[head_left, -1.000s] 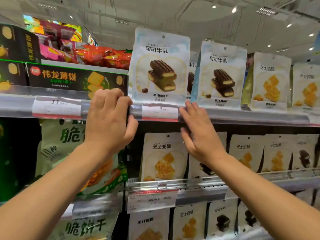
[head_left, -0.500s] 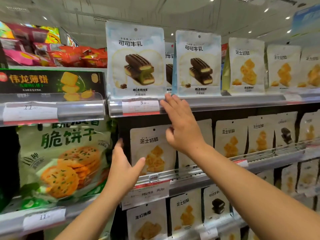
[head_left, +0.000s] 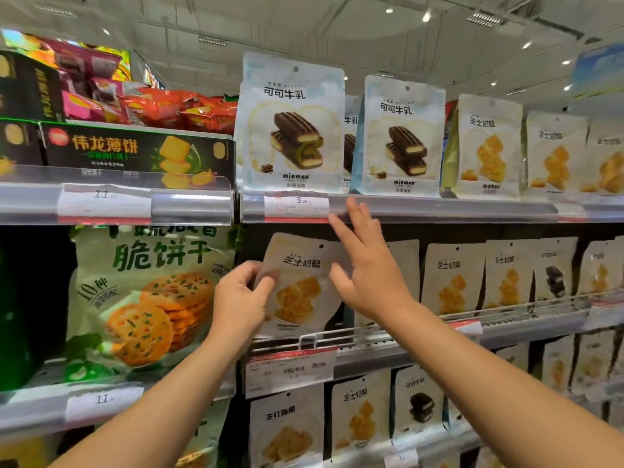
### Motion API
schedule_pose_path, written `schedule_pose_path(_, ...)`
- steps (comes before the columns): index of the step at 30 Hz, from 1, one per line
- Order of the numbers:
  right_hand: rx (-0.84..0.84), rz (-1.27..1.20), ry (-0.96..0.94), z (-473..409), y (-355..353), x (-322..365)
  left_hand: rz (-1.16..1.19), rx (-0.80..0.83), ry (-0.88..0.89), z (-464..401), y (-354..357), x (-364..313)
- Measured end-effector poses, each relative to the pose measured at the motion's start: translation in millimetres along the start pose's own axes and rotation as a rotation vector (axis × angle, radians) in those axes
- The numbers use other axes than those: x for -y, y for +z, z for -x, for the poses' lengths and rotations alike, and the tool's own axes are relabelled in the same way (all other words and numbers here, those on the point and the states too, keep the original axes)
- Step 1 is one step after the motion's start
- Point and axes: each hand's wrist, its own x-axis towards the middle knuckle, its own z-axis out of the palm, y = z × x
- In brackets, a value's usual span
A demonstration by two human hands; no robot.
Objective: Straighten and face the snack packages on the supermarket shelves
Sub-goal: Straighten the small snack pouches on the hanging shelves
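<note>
Item: cream cheese-cracker pouch (head_left: 299, 285), tilted; left hand (head_left: 238, 298) pinches its edge, right hand (head_left: 366, 265) spread, holding nothing. Risk: a one-sided tug could topple it over wire rail (head_left: 388, 332).

Price tags (head_left: 296, 205) clipped on shelf rails (head_left: 439, 211); ceiling (head_left: 304, 32) with spot lights (head_left: 426, 17) and vents (head_left: 483, 19).

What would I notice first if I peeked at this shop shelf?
Two bare arms reaching in: the left hand pinches a tilted cheese snack pouch on the middle shelf, the right hand open beside it. Above stand white chocolate biscuit pouches, and at left a big green cracker bag.
</note>
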Motion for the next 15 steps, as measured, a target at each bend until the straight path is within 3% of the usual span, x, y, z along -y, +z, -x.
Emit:
schedule_pose_path(10, 0.034, -0.041, 0.142, 29.8, -34.2, 25.4, 0.144, 0.052, 0.233, 33.9, -6.5, -30.8)
schedule_pose_path(15, -0.096, 0.048, 0.204, 40.4, -76.2, 13.8, 0.188, 0.154, 0.277, 42.9, 31.1, -53.7)
